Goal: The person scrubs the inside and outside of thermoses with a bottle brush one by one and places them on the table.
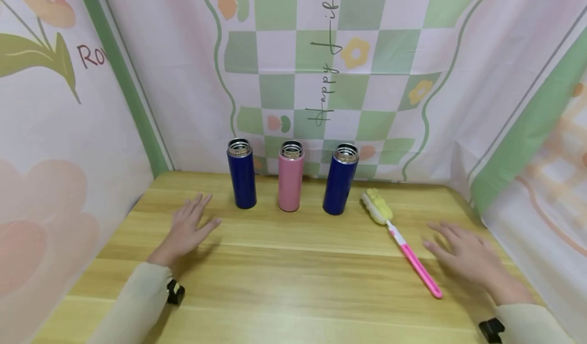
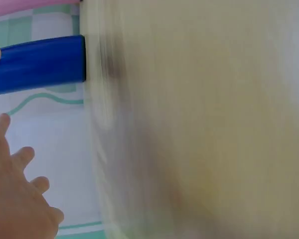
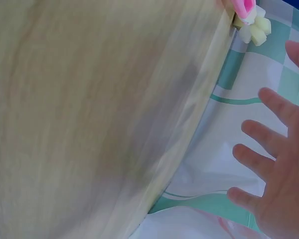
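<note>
Three lidless flasks stand upright in a row at the back of the table: a dark blue flask (image 1: 242,181) on the left, a pink flask (image 1: 290,183) in the middle, and another dark blue flask (image 1: 339,186) on the right. To their right lies a bottle brush (image 1: 415,262) with a pink handle and a pale yellow sponge head. My left hand (image 1: 185,229), fingers spread, is nearest the left blue flask (image 2: 42,64) and holds nothing. On the other side, my right hand (image 1: 468,255) is spread beside the brush handle, apart from it and holding nothing.
The wooden table (image 1: 284,288) ends at the back against a hanging curtain (image 1: 316,79) with a green checked print. More printed fabric (image 1: 59,155) hangs along the left side and the right side. Black wrist bands with cameras sit on both sleeves.
</note>
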Available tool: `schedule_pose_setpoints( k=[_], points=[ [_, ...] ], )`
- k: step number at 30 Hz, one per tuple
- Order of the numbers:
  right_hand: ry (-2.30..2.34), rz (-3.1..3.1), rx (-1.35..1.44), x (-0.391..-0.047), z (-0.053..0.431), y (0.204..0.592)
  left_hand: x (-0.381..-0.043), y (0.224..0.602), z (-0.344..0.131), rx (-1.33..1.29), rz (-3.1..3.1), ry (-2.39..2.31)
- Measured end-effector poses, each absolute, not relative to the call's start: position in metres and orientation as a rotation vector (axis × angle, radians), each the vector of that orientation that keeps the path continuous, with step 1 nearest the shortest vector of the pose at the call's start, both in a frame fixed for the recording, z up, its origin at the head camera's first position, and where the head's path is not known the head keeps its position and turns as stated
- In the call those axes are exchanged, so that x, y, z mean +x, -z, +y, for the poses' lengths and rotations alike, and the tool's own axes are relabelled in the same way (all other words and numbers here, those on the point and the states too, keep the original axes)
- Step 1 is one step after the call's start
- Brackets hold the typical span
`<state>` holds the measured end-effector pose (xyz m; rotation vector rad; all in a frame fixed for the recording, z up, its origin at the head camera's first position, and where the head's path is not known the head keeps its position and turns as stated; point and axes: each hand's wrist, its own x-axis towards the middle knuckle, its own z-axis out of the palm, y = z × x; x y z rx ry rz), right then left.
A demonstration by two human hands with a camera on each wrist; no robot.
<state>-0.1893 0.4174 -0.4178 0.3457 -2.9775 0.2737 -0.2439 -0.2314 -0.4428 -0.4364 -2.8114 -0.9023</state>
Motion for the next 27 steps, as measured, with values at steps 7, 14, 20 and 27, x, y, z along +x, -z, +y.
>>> schedule_pose_setpoints(
  k=[7, 14, 20, 27],
  points=[
    [-0.333, -2.975, 0.382, -0.188, 0.417, 0.419, -0.254, 0.449, -0.22, -0.426, -2.715, 1.218],
    [-0.428, -2.971, 0.428, -0.188, 0.416, 0.421, -0.262, 0.445, -0.202, -0.359, -2.684, 1.405],
    [-0.514, -2.989, 0.468, -0.186, 0.412, 0.421, -0.272, 0.44, -0.187, -0.302, -2.604, 1.565],
    [-0.544, -2.997, 0.511, -0.183, 0.405, 0.419, -0.286, 0.436, -0.174, -0.227, -2.506, 1.739]
  ],
)
